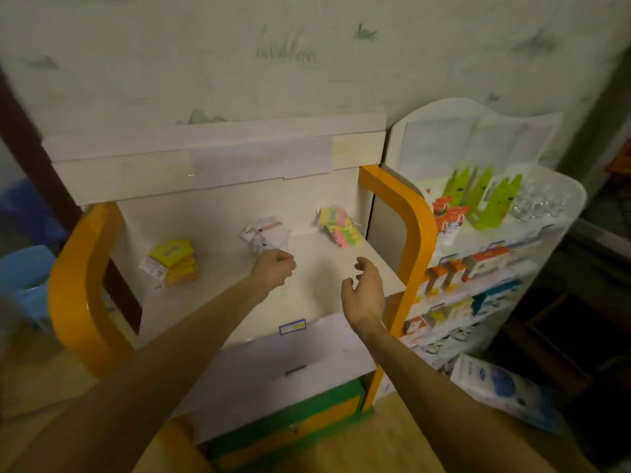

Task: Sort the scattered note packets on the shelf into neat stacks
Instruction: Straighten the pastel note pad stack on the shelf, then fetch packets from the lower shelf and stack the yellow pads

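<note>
Both of your hands are reaching over the white shelf (341, 268). Your left hand (275, 268) is curling its fingers at the near edge of the white packets (264, 233) in the middle. It looks like it is touching or pinching one, but the blur is hiding that, so you cannot tell for sure. Your right hand (365, 288) is hanging loose over the bare part of the shelf, with its fingers spread a little and nothing in them.

The note packets are lying in three little heaps along the back of the shelf. The yellow packets (176, 262) are sitting off to the left, well apart from both hands. The white heap is lying just past your left hand. The pink and green packets (339, 227) are leaning in the back right corner, past your right hand and a bit to its left.

So your left hand is nearer the white heap, and your right hand is nearer the pink and green one. Each heap is looking messy, and probably needs squaring up.
</note>
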